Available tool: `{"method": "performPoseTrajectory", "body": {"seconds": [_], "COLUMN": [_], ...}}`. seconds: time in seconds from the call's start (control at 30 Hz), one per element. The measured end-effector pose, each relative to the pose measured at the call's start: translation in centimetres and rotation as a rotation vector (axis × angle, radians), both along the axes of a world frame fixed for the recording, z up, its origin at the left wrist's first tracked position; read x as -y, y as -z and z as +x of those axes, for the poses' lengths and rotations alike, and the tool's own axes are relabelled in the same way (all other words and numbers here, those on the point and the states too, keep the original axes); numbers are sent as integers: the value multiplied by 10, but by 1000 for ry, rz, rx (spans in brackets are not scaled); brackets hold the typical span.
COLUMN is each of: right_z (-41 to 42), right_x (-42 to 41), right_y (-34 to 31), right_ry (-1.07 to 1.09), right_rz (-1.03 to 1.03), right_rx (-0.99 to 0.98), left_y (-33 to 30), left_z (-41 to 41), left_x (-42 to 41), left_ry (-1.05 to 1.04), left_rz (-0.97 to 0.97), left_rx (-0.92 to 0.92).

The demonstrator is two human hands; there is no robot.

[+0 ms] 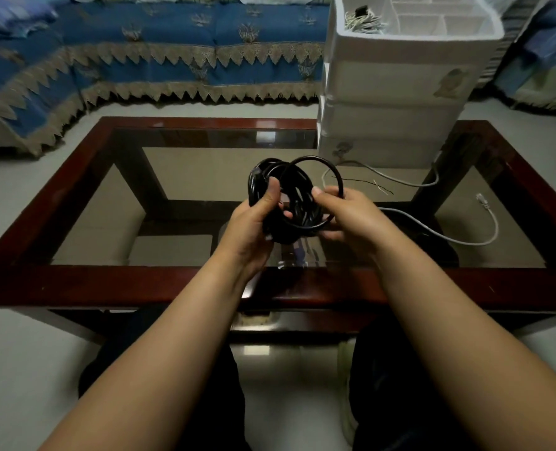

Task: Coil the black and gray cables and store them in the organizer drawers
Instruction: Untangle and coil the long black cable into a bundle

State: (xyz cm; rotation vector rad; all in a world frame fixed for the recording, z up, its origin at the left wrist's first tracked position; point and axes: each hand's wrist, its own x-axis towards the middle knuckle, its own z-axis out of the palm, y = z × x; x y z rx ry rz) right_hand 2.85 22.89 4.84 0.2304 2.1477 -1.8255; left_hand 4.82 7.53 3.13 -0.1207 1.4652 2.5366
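Dim indoor light, soft blur throughout, wide-angle bending at edges, faint glare on the glass table [205, 138].

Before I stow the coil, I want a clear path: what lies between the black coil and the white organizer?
In the head view, only bare glass tabletop and a loop of gray cable lie between black coil and organizer.

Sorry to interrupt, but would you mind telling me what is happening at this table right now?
A person is winding a black cable into a coil above the glass coffee table. The left hand grips the bundle while the right hand holds its outer loop. A gray cable lies loose on the glass, uncoiled. The white organizer stands at the table's far right, with a pale cable bundle in its top tray.
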Motion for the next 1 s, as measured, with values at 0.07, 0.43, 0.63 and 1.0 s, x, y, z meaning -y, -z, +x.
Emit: {"method": "performPoseTrajectory", "body": {"seconds": [0.07, 0.43, 0.63, 1.0], "right_z": [-6, 2, -6, 3], "right_x": [-6, 0, -3, 12], "right_y": [0, -5, -6, 10], "right_ry": [-47, -78, -43, -582], "right_rz": [-143, -722, -8, 646], "right_rx": [129, 357, -16, -178], "left_y": [-3, -6, 10, 9], "left_z": [3, 2, -1, 3], "left_x": [-1, 6, 8, 5], "left_ry": [65, 127, 49, 330], "left_rz": [65, 216, -422, -1546], "left_rx": [-17, 80, 141, -587]}}
